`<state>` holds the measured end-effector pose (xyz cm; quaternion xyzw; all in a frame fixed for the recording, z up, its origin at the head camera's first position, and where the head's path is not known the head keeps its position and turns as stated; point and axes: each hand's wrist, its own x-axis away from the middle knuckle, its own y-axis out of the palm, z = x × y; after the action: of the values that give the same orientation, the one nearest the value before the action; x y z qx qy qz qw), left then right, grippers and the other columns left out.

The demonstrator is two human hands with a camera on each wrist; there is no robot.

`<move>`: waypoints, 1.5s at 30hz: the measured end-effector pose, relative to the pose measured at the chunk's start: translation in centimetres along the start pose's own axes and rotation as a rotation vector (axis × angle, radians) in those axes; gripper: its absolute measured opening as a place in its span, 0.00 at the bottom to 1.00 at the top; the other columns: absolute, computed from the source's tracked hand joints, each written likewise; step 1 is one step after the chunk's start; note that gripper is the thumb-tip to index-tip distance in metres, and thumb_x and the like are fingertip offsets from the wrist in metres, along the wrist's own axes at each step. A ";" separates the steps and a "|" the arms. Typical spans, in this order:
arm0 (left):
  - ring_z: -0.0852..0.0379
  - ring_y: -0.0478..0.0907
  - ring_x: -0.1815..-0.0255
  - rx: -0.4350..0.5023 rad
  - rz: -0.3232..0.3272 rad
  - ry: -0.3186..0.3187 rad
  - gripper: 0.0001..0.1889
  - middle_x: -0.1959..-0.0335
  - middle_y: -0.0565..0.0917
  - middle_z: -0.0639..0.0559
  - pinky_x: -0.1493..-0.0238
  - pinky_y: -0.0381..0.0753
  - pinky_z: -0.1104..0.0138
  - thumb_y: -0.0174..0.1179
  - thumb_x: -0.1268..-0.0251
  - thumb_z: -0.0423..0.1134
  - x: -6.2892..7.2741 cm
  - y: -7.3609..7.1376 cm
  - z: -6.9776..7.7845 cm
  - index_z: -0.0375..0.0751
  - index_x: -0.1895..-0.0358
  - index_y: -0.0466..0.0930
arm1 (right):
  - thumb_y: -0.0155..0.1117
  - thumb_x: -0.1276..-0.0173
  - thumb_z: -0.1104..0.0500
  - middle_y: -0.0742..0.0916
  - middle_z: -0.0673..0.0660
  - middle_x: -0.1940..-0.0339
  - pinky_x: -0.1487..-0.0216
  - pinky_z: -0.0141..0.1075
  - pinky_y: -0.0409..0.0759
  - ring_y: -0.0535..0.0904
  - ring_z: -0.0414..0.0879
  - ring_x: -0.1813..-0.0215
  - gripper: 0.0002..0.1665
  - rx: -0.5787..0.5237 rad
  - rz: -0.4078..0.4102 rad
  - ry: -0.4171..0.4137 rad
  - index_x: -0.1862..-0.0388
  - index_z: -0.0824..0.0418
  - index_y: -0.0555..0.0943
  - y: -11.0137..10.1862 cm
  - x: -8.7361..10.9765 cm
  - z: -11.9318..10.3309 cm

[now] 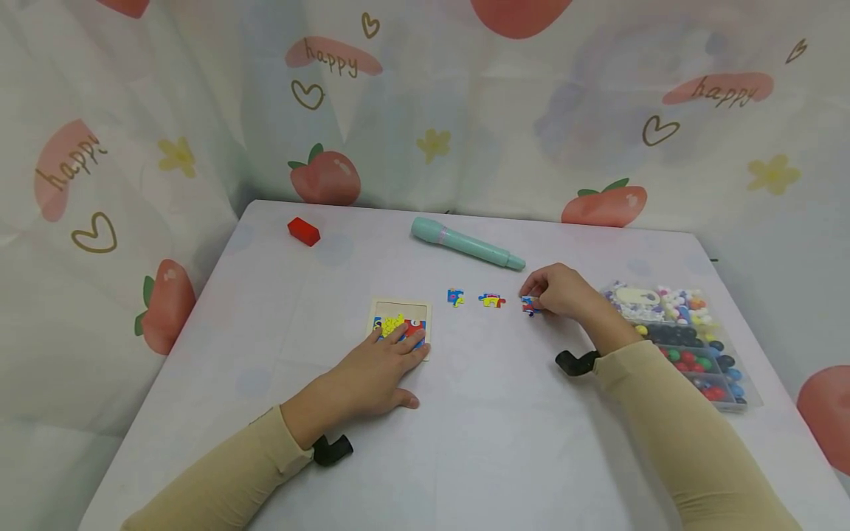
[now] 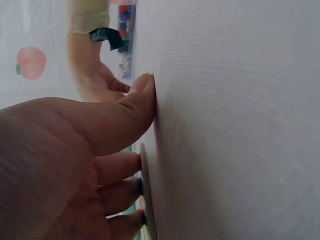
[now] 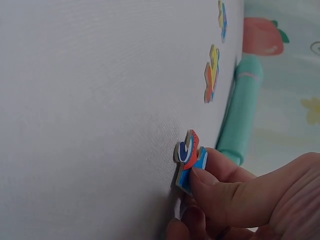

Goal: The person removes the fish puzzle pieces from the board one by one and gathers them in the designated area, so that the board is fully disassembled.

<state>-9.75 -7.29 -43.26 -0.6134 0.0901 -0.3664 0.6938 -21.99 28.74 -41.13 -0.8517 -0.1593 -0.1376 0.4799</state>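
Observation:
My left hand (image 1: 375, 372) lies with spread, straight fingers over a small wooden puzzle tray (image 1: 398, 303). Its fingertips rest on the yellow, red and blue pieces (image 1: 392, 325) in the tray, partly hiding them, and the thumb touches the tabletop. To the right, my right hand (image 1: 561, 291) pinches a blue and red puzzle piece (image 3: 189, 162) between thumb and finger, close over the table. Left of it lie a yellow and red puzzle piece (image 1: 492, 300) and a blue and yellow puzzle piece (image 1: 454, 297), in a row between the tray and the right hand.
Behind the loose pieces lies a mint-green tube-shaped object (image 1: 468, 244). A red block (image 1: 303, 231) sits at the back left. On the right, partly under my right forearm, is a clear compartment box (image 1: 720, 369) of colored beads. Patterned cloth (image 1: 465, 110) hangs around the table.

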 end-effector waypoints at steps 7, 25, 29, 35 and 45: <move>0.43 0.46 0.07 0.030 0.010 0.014 0.48 0.09 0.55 0.54 0.12 0.52 0.37 0.68 0.30 0.65 0.0 0.2 -0.2 0.54 0.13 0.59 | 0.68 0.29 0.69 0.85 0.61 0.57 0.60 0.37 0.78 0.78 0.54 0.54 0.12 0.052 0.029 -0.022 0.50 0.60 0.90 0.2 -0.1 0.2; 0.47 0.44 0.07 0.200 0.047 0.052 0.43 0.10 0.55 0.58 0.10 0.44 0.41 0.68 0.28 0.59 0.1 0.6 -1.2 0.55 0.14 0.63 | 0.63 0.28 0.69 0.82 0.59 0.59 0.59 0.38 0.76 0.76 0.54 0.54 0.16 0.071 0.041 -0.017 0.46 0.58 0.88 0.2 0.4 -0.5; 0.47 0.47 0.07 0.225 0.067 0.062 0.40 0.11 0.60 0.58 0.10 0.46 0.41 0.68 0.27 0.58 0.1 0.6 -1.3 0.56 0.16 0.66 | 0.61 0.28 0.69 0.83 0.60 0.56 0.59 0.38 0.76 0.77 0.54 0.54 0.19 0.077 0.067 -0.035 0.44 0.57 0.88 0.6 0.5 -1.1; 0.46 0.48 0.07 0.218 0.104 0.096 0.37 0.12 0.63 0.57 0.11 0.51 0.39 0.67 0.26 0.55 0.4 0.7 -1.6 0.56 0.17 0.69 | 0.64 0.30 0.67 0.87 0.60 0.53 0.56 0.39 0.81 0.82 0.54 0.53 0.19 0.059 0.076 -0.148 0.42 0.57 0.88 2.3 0.8 -3.8; 0.39 0.50 0.09 0.132 0.034 -0.017 0.43 0.10 0.59 0.51 0.15 0.53 0.32 0.68 0.28 0.61 2.4 0.3 -1.0 0.56 0.14 0.63 | 0.71 0.29 0.66 0.89 0.56 0.51 0.47 0.43 0.85 0.83 0.51 0.53 0.19 0.008 0.013 -0.354 0.41 0.54 0.89 7.4 1.2 -11.0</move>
<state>-8.49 -9.52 -43.04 -0.5678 0.0702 -0.3545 0.7396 -18.80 15.84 -40.91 -0.8617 -0.2364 0.0181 0.4486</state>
